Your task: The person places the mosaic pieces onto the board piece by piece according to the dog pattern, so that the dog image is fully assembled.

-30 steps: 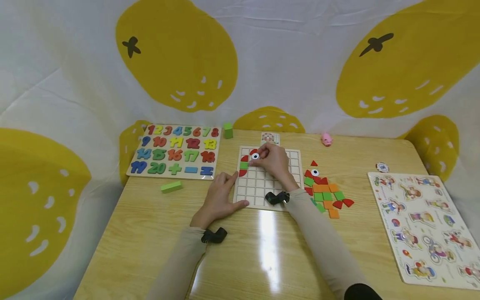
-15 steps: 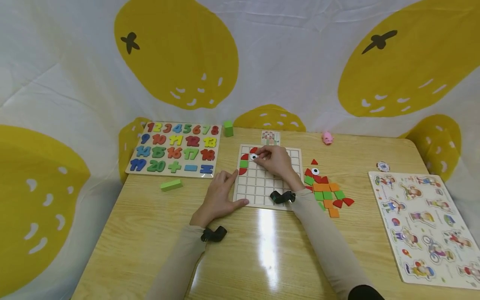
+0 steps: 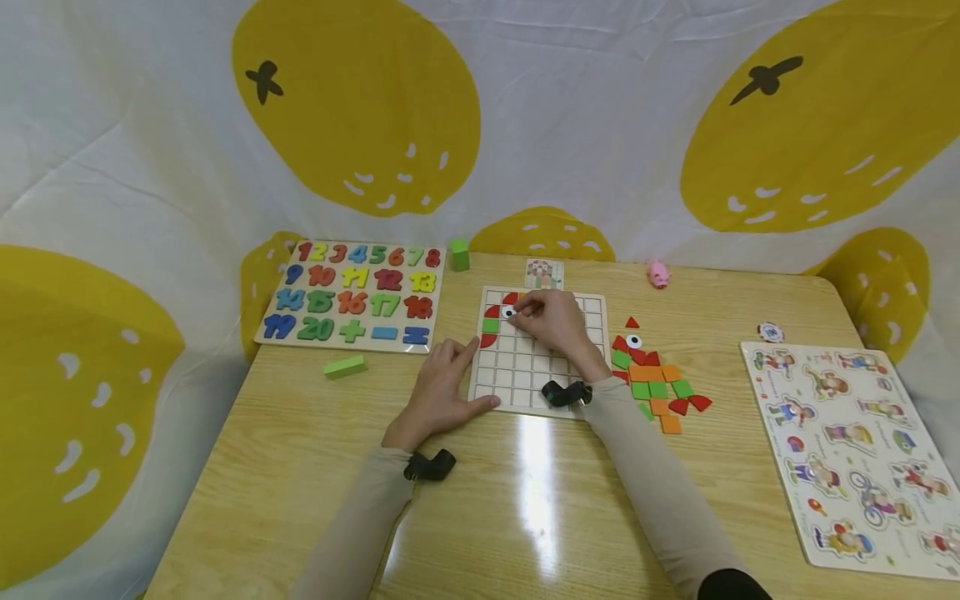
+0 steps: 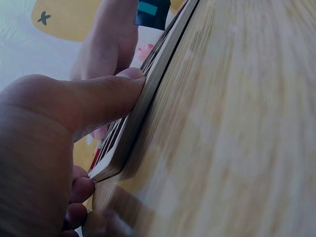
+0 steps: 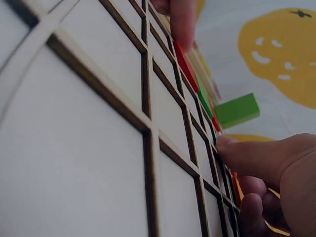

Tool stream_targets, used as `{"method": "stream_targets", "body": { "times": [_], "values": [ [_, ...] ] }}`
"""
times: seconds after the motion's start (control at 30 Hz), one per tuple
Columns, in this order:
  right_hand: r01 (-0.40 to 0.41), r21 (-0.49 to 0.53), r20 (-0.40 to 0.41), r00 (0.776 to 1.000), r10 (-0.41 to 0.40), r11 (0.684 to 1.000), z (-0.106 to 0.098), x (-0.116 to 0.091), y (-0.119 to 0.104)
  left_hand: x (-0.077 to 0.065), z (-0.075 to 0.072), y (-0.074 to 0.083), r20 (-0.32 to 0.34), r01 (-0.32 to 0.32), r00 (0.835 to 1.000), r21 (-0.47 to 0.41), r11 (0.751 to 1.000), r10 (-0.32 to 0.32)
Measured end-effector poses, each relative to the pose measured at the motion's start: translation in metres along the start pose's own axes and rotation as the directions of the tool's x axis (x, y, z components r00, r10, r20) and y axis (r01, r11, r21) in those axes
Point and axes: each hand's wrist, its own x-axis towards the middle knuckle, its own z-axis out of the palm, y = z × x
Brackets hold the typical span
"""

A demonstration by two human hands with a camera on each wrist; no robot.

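Observation:
A wooden grid board [image 3: 511,379] lies mid-table, with red pieces and a green square tile [image 3: 491,326] in its cells at the upper left. My left hand [image 3: 437,392] holds the board at its near left corner, thumb on the front edge and fingers along the left edge; the left wrist view shows the thumb [image 4: 111,96] there. My right hand [image 3: 553,321] pinches a round white eye tile [image 3: 507,312] at a cell near the red pieces. The right wrist view shows its thumb [image 5: 256,155] down at the grid; the fingers partly hide the tile.
Loose red, green and orange tiles [image 3: 657,390] lie right of the board. A picture card [image 3: 543,273] sits behind it. Around stand a number puzzle [image 3: 352,293], green blocks [image 3: 345,367], a pink pig [image 3: 658,274], a patterned chip [image 3: 770,332] and a picture puzzle [image 3: 847,450].
My right hand has shifted slightly right and lower, and the eye tile sits further into its cell. My left hand stays at the board's corner.

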Motion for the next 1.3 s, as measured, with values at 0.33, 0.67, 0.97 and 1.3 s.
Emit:
{"method": "stream_targets", "body": {
  "times": [0.33,0.67,0.97,1.3],
  "values": [
    [-0.015,0.075,-0.033,0.999,0.017,0.997,-0.047,-0.016,0.017,0.000,0.000,0.002,0.014,0.012,1.000,-0.006,1.000,-0.012],
    [-0.251,-0.096,-0.012,0.968,0.251,0.963,-0.132,-0.083,0.078,-0.002,-0.001,0.006,0.017,0.059,0.998,-0.017,0.998,-0.059],
    [-0.284,-0.152,0.057,0.954,0.295,0.947,-0.126,-0.089,0.084,-0.003,0.000,0.002,0.021,0.055,0.998,-0.034,0.998,-0.054],
    [-0.211,-0.046,0.047,0.976,0.213,0.976,-0.124,-0.087,0.086,-0.001,-0.001,0.003,0.017,0.033,0.999,-0.019,0.999,-0.033]
  ]
}}
